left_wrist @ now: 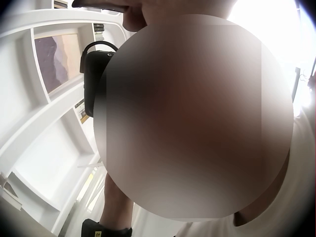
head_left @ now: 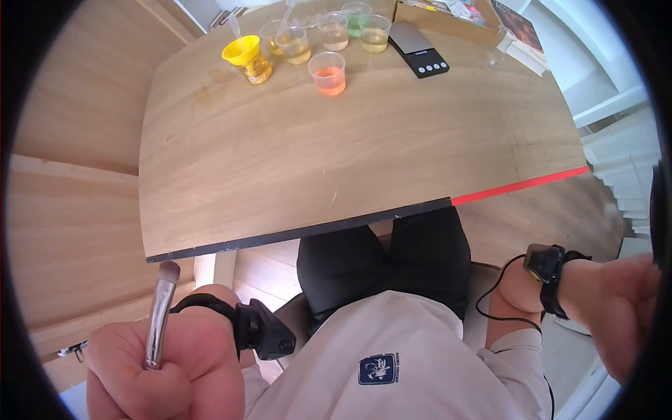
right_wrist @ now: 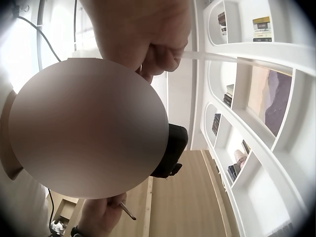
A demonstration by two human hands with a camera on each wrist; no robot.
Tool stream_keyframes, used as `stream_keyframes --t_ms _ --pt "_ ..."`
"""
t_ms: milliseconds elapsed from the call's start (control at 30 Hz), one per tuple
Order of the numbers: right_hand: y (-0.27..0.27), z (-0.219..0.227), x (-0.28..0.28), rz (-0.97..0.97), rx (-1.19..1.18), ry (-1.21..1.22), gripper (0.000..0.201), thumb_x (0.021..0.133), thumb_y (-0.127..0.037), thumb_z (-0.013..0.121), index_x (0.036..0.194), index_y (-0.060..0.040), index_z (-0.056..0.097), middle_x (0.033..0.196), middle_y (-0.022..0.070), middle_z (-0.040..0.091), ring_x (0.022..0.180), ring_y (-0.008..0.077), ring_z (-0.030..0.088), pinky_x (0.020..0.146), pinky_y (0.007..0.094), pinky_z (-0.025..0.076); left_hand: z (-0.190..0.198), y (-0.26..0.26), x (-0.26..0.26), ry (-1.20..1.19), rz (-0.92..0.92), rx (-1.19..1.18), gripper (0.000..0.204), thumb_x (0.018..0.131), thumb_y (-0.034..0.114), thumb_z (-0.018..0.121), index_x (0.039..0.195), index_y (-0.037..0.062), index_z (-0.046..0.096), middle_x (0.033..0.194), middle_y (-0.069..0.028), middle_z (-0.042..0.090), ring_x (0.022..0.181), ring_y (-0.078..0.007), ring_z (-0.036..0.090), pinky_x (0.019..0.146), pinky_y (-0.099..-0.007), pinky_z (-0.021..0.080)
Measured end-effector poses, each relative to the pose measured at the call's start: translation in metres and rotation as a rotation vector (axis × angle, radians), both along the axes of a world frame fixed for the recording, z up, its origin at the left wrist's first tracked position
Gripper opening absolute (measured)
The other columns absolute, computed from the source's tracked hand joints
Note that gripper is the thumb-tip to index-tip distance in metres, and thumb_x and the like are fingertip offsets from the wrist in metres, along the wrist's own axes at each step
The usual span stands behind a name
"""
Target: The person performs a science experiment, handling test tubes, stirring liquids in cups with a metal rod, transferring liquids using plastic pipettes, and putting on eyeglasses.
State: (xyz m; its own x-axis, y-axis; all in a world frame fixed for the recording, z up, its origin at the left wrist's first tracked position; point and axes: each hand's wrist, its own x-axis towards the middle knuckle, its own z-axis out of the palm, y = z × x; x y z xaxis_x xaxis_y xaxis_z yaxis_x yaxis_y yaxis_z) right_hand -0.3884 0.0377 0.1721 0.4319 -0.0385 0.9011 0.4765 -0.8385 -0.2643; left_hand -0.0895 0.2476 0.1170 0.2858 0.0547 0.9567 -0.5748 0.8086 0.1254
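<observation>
My left hand (head_left: pixel 161 371), low at the left of the head view, grips a brush (head_left: pixel 161 318) with a silvery ferrule and short brown bristles pointing up toward the table edge. The rest of its handle is hidden in the fist. My right hand (head_left: pixel 623 311) is raised at the right edge of the head view, partly cut off. In the right wrist view this hand (right_wrist: pixel 148 39) has curled fingers pinching a thin, pale translucent stick (right_wrist: pixel 212 57) that points sideways; I cannot tell its kind. Both hands are off the table, either side of my body.
On the wooden table (head_left: pixel 364 147) stand several clear cups, the nearest a cup of orange-red liquid (head_left: pixel 329 80). A yellow funnel (head_left: pixel 241 49) sits in a small container beside them. Further right lie a digital scale (head_left: pixel 427 59) and a cardboard box (head_left: pixel 448 24). A cable (head_left: pixel 490 308) hangs from my right wrist.
</observation>
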Motion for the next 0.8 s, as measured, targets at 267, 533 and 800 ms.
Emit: stream_keyframes --t_ms 267,533,800 --pt "0.0 0.011 -0.009 -0.064 -0.022 0.025 0.035 0.109 -0.035 0.044 0.139 -0.0172 0.053 0.09 0.002 0.051 0.055 0.0126 0.036 0.051 0.0239 0.026 0.007 -0.017 -0.004 -0.041 0.106 0.103 0.03 0.092 0.017 0.066 0.07 0.0158 0.046 0.069 0.0067 0.035 0.051 -0.0072 0.026 0.048 -0.025 0.016" --pt "-0.014 -0.063 0.005 -0.196 0.477 -0.32 0.037 0.101 -0.043 0.055 0.101 -0.008 0.066 0.088 0.0047 0.068 0.073 0.0172 0.065 0.07 0.0264 0.051 -0.004 -0.053 0.0 0.314 0.409 0.395 0.04 0.106 0.04 0.045 0.1 0.0016 0.054 0.069 0.0023 0.031 0.057 -0.008 0.03 0.055 -0.0271 0.03" --pt "-0.046 -0.093 0.059 -0.01 0.894 -0.045 0.039 0.11 -0.03 0.037 0.097 -0.001 0.058 0.078 0.0028 0.059 0.069 0.0097 0.058 0.065 0.0251 0.049 -0.04 -0.102 0.036 0.447 -0.039 0.508 0.078 0.097 0.074 0.034 0.098 0.0006 0.06 0.072 -0.0046 0.054 0.045 -0.0125 0.035 0.045 -0.0235 0.025"
